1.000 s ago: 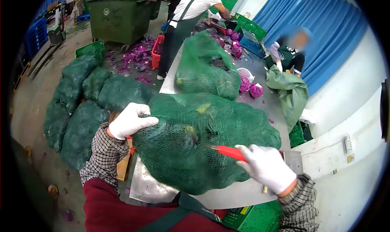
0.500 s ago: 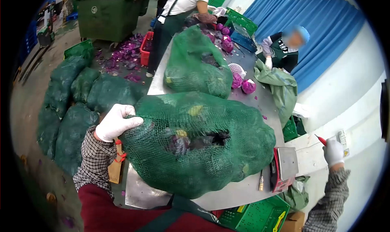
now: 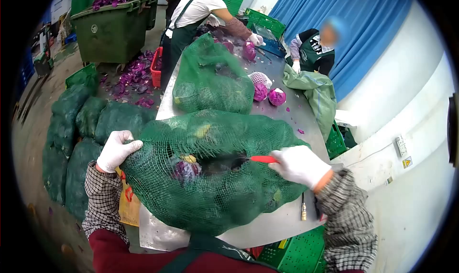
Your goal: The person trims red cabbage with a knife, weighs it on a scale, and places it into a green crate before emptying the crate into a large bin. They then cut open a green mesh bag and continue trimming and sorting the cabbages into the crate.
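A large green mesh sack [image 3: 210, 206] lies across the near end of the metal table, with a torn opening in its upper side. A purple cabbage [image 3: 186, 171] shows through the opening. My gloved left hand [image 3: 116, 151] is closed on the netting at the sack's left end. In my gloved right hand [image 3: 303, 167] is a red-handled knife [image 3: 262, 159], pointing left at the right edge of the opening. Its blade is hard to make out against the dark gap. Behind lies a second green mesh sack [image 3: 213, 89].
Peeled purple cabbages [image 3: 277, 96] sit farther along the table [image 3: 165, 232]. Two co-workers stand at its far end and far right. Filled sacks [image 3: 81, 170] are piled on the floor at left, near a green wheeled bin [image 3: 107, 36]. A green crate [image 3: 306, 249] stands below right.
My right hand has swung in from the far right, bringing the knife to the sack's opening. My left hand still grips the netting. The view has shifted slightly.
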`<action>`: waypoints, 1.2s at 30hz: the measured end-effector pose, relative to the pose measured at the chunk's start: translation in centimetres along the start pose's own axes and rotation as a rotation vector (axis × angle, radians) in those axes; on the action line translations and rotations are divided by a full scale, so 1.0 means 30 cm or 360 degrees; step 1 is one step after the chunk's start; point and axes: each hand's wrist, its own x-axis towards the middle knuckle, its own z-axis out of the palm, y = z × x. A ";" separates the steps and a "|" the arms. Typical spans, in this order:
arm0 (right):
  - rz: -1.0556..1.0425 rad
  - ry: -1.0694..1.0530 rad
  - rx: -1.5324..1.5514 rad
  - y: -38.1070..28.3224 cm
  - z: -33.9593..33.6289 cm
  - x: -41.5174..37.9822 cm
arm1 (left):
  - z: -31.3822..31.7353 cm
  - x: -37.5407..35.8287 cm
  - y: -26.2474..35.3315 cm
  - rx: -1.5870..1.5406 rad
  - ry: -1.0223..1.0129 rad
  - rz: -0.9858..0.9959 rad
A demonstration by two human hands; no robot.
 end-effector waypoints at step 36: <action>0.0016 0.0158 -0.0263 0.731 0.214 -0.223 | 1.070 0.780 0.648 0.2100 0.0194 0.3055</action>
